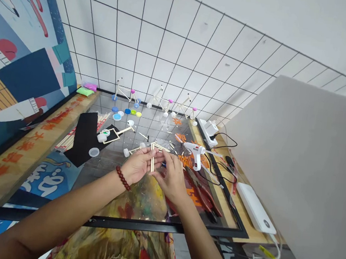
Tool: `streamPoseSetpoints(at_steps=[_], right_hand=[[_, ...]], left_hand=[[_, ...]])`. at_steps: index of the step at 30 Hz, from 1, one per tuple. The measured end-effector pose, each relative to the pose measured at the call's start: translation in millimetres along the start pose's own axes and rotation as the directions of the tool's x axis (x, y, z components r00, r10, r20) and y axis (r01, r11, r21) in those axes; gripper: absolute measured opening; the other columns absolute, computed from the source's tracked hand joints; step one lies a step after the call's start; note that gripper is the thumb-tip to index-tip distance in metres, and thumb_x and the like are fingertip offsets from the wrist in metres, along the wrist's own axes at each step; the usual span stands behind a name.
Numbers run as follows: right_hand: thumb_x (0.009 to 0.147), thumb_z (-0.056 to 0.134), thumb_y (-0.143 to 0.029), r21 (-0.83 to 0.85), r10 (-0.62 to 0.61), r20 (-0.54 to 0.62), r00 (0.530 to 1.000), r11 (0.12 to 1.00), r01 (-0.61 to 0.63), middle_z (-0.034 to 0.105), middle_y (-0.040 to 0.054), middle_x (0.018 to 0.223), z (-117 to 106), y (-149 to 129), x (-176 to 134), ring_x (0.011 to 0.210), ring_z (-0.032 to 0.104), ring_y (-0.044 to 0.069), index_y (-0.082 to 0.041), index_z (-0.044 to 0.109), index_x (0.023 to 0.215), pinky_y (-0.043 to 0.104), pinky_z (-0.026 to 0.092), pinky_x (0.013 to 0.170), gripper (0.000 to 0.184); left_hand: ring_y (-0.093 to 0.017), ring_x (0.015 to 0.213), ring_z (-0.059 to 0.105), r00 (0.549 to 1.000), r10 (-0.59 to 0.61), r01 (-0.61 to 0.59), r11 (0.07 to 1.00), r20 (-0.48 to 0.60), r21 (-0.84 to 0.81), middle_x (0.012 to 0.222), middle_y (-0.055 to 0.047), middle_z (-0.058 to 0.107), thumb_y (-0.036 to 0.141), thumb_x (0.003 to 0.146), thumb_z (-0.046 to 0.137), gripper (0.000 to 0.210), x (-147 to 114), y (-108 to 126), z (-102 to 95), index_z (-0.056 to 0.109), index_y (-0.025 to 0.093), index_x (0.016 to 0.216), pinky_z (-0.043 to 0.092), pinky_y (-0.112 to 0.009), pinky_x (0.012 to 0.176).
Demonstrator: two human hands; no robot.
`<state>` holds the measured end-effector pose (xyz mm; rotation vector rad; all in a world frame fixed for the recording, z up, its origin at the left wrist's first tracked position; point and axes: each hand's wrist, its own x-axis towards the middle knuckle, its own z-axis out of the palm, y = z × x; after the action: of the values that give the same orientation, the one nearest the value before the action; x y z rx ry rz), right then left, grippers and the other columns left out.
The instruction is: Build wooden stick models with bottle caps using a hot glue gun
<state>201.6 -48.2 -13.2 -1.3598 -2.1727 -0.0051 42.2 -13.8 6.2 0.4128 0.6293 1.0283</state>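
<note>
Black-edged worktop (113, 223): shiny, white glue gun (195, 149) toward right.
Wall (151, 38): white, black grid lines.
Left hand (138, 166), right hand (173, 179): half-curled, both holding pale sticks (152, 161).

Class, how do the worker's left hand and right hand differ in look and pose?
The left hand has a beaded bracelet at its wrist; the right hand has none. The left hand is turned palm up, while the right hand mostly shows its back. Both have fingers at the pale sticks.
</note>
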Motion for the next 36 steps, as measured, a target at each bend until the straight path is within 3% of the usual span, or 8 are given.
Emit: streamPoseSetpoints(at_steps=[4, 9, 12, 16, 20, 24, 31, 36], right_hand=[[0.09, 0.065, -0.05, 0.072, 0.055, 0.017, 0.998, 0.996, -0.056, 0.056, 0.0146, 0.131, -9, 13, 0, 0.119, 0.055, 0.03, -0.022, 0.039, 0.149, 0.044, 0.046, 0.1, 0.07], [0.092, 0.065, -0.041, -0.195, 0.238, 0.209, 0.949, 0.961, -0.198, 0.065, 0.013, 0.112, -20, 34, 3, 0.106, 0.06, 0.03, -0.018, 0.064, 0.118, 0.042, 0.046, 0.092, 0.035], [0.097, 0.057, -0.033, -0.252, 0.262, 0.308, 0.915, 0.95, -0.187, 0.068, 0.0112, 0.102, -14, 39, 4, 0.098, 0.063, 0.026, -0.017, 0.066, 0.104, 0.037, 0.047, 0.087, 0.02], [0.099, 0.05, -0.028, -0.265, 0.322, 0.23, 0.918, 0.929, -0.259, 0.069, 0.0147, 0.1, -3, 41, 1, 0.095, 0.065, 0.028, -0.012, 0.061, 0.105, 0.037, 0.047, 0.084, 0.02], [0.101, 0.036, -0.029, -0.061, 0.456, 0.076, 0.887, 0.89, -0.453, 0.07, 0.0164, 0.101, 2, 44, -5, 0.082, 0.067, 0.027, -0.012, 0.053, 0.118, 0.037, 0.048, 0.073, 0.029], [0.096, 0.05, -0.044, 0.336, 0.426, -0.03, 0.904, 0.856, -0.392, 0.071, 0.013, 0.109, 4, 43, -7, 0.092, 0.066, 0.026, -0.017, 0.055, 0.122, 0.039, 0.05, 0.082, 0.038], [0.076, 0.076, -0.05, 0.813, 0.463, 0.159, 0.872, 0.439, -0.382, 0.074, 0.0031, 0.088, 4, 33, 4, 0.082, 0.064, 0.019, -0.021, 0.074, 0.089, 0.035, 0.05, 0.082, 0.032], [0.069, 0.082, -0.047, 0.833, 0.456, 0.239, 0.857, 0.357, -0.422, 0.07, 0.0001, 0.072, 3, 30, 3, 0.066, 0.059, 0.014, -0.02, 0.076, 0.081, 0.03, 0.047, 0.069, 0.03]], left_hand=[[-0.012, 0.065, 0.068, 0.993, 0.061, -0.051, 0.993, -0.099, 0.102, 0.08, -0.007, 0.073, 0.013, 0.085, 0.073, 0.005, -1, 1, -0.2, 0.068, 0.012, 0.085, 0.056, -0.023, 0.064], [-0.006, 0.048, 0.052, 0.98, 0.162, -0.137, 0.971, -0.115, 0.195, 0.074, -0.006, 0.071, 0.014, 0.078, 0.077, 0.017, 3, -1, -2.6, 0.071, 0.011, 0.094, 0.035, -0.015, 0.044], [-0.004, 0.045, 0.044, 0.979, 0.189, -0.168, 0.959, -0.076, 0.229, 0.07, -0.004, 0.07, 0.017, 0.075, 0.08, 0.029, 4, -2, -4.8, 0.072, 0.011, 0.102, 0.027, -0.014, 0.042], [-0.004, 0.045, 0.045, 0.985, 0.166, -0.15, 0.96, -0.051, 0.237, 0.067, -0.002, 0.067, 0.015, 0.08, 0.074, 0.02, 3, 0, -3.7, 0.072, 0.011, 0.099, 0.029, -0.014, 0.041], [-0.009, 0.056, 0.062, 0.997, 0.072, -0.062, 0.968, -0.035, 0.245, 0.073, -0.006, 0.07, 0.011, 0.086, 0.066, 0.007, 0, 1, 0.1, 0.071, 0.01, 0.092, 0.049, -0.017, 0.053], [-0.013, 0.067, 0.07, 1.0, -0.012, 0.018, 0.964, -0.025, 0.265, 0.077, -0.009, 0.073, 0.009, 0.088, 0.065, 0.006, -2, -1, 0.6, 0.071, 0.009, 0.089, 0.057, -0.021, 0.063], [-0.016, 0.067, 0.072, 0.984, -0.174, 0.145, 0.918, 0.047, 0.369, 0.079, -0.011, 0.074, 0.019, 0.078, 0.081, 0.015, -3, -7, -3.6, 0.073, 0.009, 0.085, 0.06, -0.024, 0.063], [-0.016, 0.067, 0.071, 0.973, -0.216, 0.163, 0.893, 0.081, 0.42, 0.079, -0.01, 0.075, 0.03, 0.066, 0.091, 0.031, -4, -12, -6.1, 0.075, 0.009, 0.082, 0.059, -0.023, 0.064]])
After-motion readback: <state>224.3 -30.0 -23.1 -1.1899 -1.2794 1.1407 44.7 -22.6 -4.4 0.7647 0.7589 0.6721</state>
